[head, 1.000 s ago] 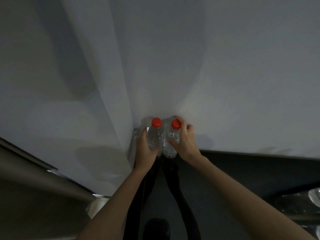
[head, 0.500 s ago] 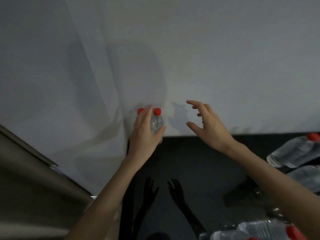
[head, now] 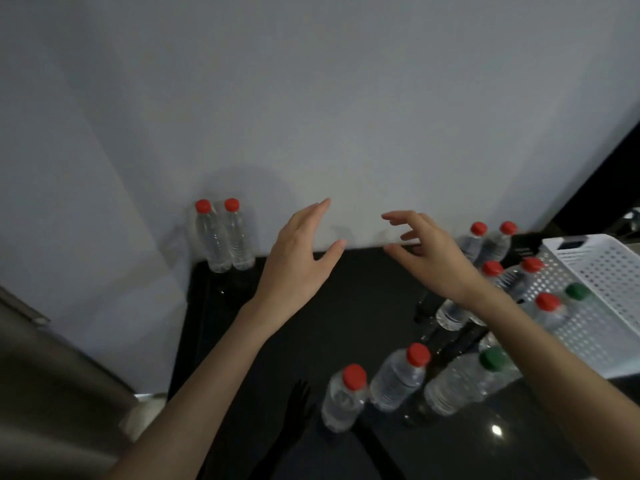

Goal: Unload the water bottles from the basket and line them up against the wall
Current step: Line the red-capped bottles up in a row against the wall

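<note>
2 bottles (head: pixel 213 242) lined at wall (head: pixel 346 98), 10 o'clock. Released, between placements: left hand (head: pixel 298 251), right hand (head: pixel 429 254). Next, likely: grasp loose bottles (head: pixel 398 379), 4 o'clock.

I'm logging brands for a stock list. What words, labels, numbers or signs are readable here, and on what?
No text can be read.
Bottles by the wall: clear, no label legible.
Loose bottles: plain red or green caps, no print visible.
White basket: no lettering.
Dark item at the basket's far end: pale patch, too blurred to read.
</note>
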